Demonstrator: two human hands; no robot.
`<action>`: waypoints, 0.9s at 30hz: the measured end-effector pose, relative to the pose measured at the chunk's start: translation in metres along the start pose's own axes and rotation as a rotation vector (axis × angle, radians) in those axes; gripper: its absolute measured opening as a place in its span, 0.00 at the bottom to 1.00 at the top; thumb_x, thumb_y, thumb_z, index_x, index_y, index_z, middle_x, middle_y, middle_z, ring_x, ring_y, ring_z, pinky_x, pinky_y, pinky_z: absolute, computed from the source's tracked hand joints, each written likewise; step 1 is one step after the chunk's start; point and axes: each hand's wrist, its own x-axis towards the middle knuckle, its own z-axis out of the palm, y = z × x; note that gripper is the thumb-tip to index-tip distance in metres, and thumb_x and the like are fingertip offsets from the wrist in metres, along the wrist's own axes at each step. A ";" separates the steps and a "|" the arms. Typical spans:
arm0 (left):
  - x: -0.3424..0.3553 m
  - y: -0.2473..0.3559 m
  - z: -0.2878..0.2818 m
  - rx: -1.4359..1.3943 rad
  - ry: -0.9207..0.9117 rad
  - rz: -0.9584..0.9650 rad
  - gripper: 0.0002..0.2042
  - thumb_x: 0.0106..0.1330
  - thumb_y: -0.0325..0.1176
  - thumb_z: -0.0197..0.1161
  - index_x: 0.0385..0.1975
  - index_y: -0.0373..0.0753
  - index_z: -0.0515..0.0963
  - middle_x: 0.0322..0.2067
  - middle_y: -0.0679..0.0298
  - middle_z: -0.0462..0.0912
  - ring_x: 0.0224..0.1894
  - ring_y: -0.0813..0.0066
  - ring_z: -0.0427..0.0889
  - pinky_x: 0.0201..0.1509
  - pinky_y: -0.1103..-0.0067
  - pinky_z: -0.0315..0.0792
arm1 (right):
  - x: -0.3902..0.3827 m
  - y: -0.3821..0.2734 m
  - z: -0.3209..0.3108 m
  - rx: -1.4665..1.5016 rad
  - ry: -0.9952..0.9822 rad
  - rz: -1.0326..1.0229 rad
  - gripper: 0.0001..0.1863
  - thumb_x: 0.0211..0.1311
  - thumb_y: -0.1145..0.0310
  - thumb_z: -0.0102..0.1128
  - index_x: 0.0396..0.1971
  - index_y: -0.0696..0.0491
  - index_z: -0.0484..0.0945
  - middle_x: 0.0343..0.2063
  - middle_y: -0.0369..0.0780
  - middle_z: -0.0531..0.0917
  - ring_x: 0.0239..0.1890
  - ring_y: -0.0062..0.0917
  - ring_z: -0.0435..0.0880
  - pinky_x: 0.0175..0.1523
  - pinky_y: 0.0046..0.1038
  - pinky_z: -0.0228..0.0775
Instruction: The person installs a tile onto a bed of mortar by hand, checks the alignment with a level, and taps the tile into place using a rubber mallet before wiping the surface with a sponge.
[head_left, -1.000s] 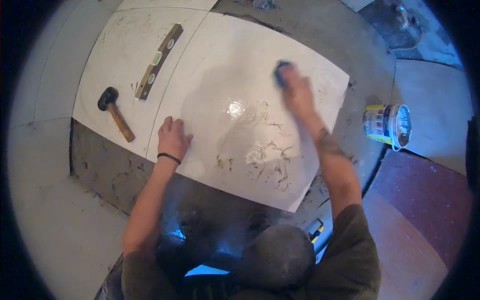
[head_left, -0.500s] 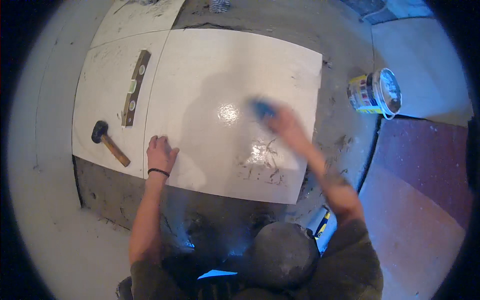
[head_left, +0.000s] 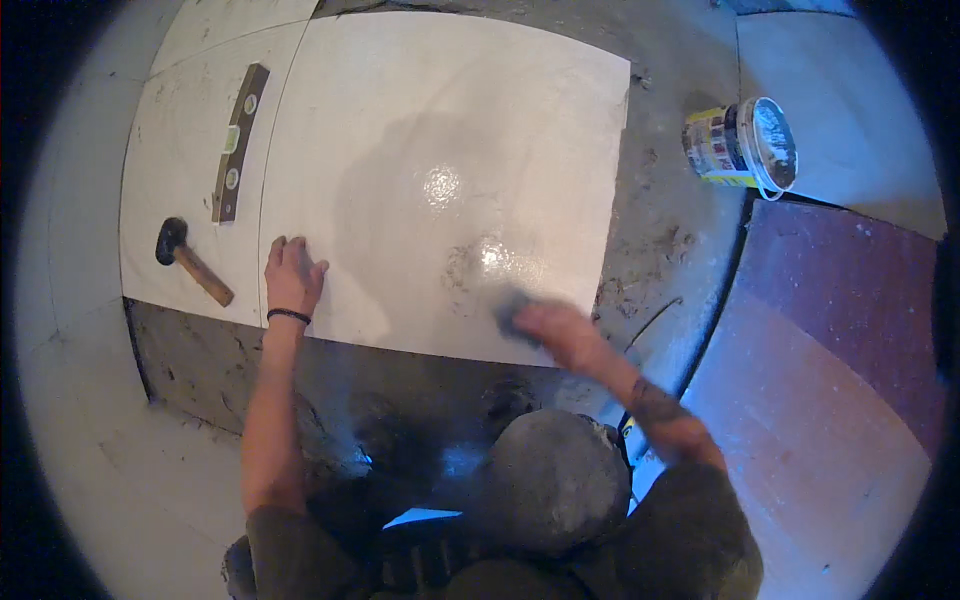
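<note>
A large pale tile [head_left: 380, 130] lies before me, wet and shiny around its middle. My right hand [head_left: 552, 330] is closed on a dark bluish sponge [head_left: 512, 310], blurred by motion, at the tile's near right part. Brown smears show just to the left of and above the sponge. My left hand [head_left: 293, 278] rests on the tile's near left corner beside the joint, fingers spread and bent, holding nothing. A rubber mallet [head_left: 200, 272] with a wooden handle lies on the neighbouring tile left of that hand. Beyond the mallet is a spirit level [head_left: 240, 145].
An open bucket [head_left: 745, 148] stands tilted in the view at the right, on rough grey floor [head_left: 650, 190]. Reddish boards [head_left: 820, 290] lie at the far right. My dusty knee [head_left: 555, 480] is close to the tile's near edge.
My right hand has swept the sponge toward me across the tile, and the dark smears there are mostly gone. The left hand stays put while the whole view has shifted.
</note>
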 end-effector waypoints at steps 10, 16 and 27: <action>0.003 0.009 -0.006 0.015 -0.044 -0.046 0.30 0.54 0.32 0.76 0.58 0.35 0.74 0.63 0.35 0.69 0.64 0.37 0.71 0.68 0.57 0.69 | 0.098 0.059 -0.111 0.840 0.697 0.423 0.29 0.69 0.61 0.60 0.67 0.47 0.66 0.44 0.37 0.76 0.45 0.22 0.74 0.53 0.30 0.71; 0.000 0.008 -0.006 -0.010 -0.050 -0.067 0.31 0.54 0.33 0.76 0.60 0.36 0.74 0.65 0.35 0.67 0.65 0.37 0.70 0.70 0.57 0.67 | 0.204 0.155 -0.219 0.711 0.852 0.523 0.32 0.63 0.53 0.66 0.62 0.56 0.74 0.51 0.46 0.80 0.54 0.33 0.80 0.57 0.36 0.75; -0.001 0.007 -0.001 0.002 0.019 -0.050 0.31 0.51 0.34 0.78 0.57 0.36 0.75 0.62 0.37 0.70 0.63 0.37 0.73 0.67 0.57 0.70 | 0.179 0.053 -0.087 -0.504 0.459 0.243 0.16 0.62 0.65 0.57 0.47 0.58 0.78 0.44 0.55 0.80 0.43 0.50 0.79 0.50 0.51 0.70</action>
